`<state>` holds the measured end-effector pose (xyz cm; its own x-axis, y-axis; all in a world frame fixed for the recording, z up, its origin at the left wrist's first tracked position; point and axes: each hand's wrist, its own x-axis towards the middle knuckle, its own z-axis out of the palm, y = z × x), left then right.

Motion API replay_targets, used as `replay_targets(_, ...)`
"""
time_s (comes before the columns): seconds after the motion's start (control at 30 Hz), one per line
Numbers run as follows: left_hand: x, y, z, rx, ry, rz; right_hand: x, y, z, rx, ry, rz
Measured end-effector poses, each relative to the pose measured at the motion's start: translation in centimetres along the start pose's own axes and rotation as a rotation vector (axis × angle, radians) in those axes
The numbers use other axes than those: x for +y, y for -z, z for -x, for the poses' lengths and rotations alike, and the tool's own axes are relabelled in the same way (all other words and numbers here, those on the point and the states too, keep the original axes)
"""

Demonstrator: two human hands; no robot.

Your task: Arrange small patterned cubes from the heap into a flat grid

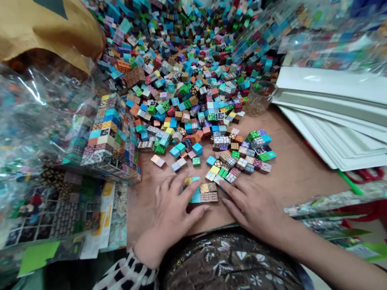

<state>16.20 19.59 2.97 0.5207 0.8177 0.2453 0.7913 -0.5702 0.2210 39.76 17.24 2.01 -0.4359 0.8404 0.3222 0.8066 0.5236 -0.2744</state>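
Note:
A small flat group of printed cubes [208, 194] lies on the brown board, brown and tan cubes at its right, cyan and yellow ones at its left. My left hand [176, 208] rests at the left side of this group, fingers spread, with the index finger against the cyan cubes and the thumb below them. At the right is my right hand [254, 204], its fingers stretched out on the board. Its fingertips are beside the group and close to a loose cluster of cubes [240, 156]. Whether they touch a cube I cannot tell.
A large heap of cubes [180, 67] covers the back. At the left stand a stacked cube block [106, 140] and clear plastic bags [17, 121]. White card sheets [345, 113] lie on the right, with red scissors handles [367, 175] near the brown board [308, 179]. A yellow-brown bag [26, 24] sits back left.

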Motion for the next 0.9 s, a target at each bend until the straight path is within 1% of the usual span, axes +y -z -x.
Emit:
replay_targets(0.07, 0.5, -0.1, -0.4, -0.012, -0.016, 0.005, 0.1, 0.4, -0.1, -0.016, -0.002, -0.032)
replay_targets(0.13, 0.8, -0.4, -0.7, -0.024, -0.018, 0.008, 0.4, 1.1, -0.4, -0.068, -0.007, -0.051)
replay_targets(0.3, 1.1, -0.9, -1.1, -0.045, 0.006, 0.015, 1.5, 3.1, -2.6, -0.361, 0.007, 0.037)
replay_targets(0.43, 1.1, -1.0, -1.1, -0.059, 0.018, 0.024, 1.5, 3.9, -4.4, -0.478, 0.021, 0.114)
replay_targets(0.6, 0.9, -1.1, -0.9, -0.056, 0.052, 0.013, 1.4, 4.4, -6.3, -0.639, 0.042, 0.205)
replay_targets(0.7, 0.7, -1.1, -0.9, -0.046, 0.068, 0.003, 1.7, 4.3, -6.9, -0.662, 0.042, 0.218)
replay_targets(0.8, 0.5, -1.0, -0.7, -0.051, 0.107, -0.017, 2.2, 4.1, -7.1, -0.641, 0.044, 0.21)
replay_targets(0.9, 0.4, -0.8, -0.6, -0.041, 0.151, -0.033, 2.6, 3.8, -7.2, -0.616, 0.06, 0.155)
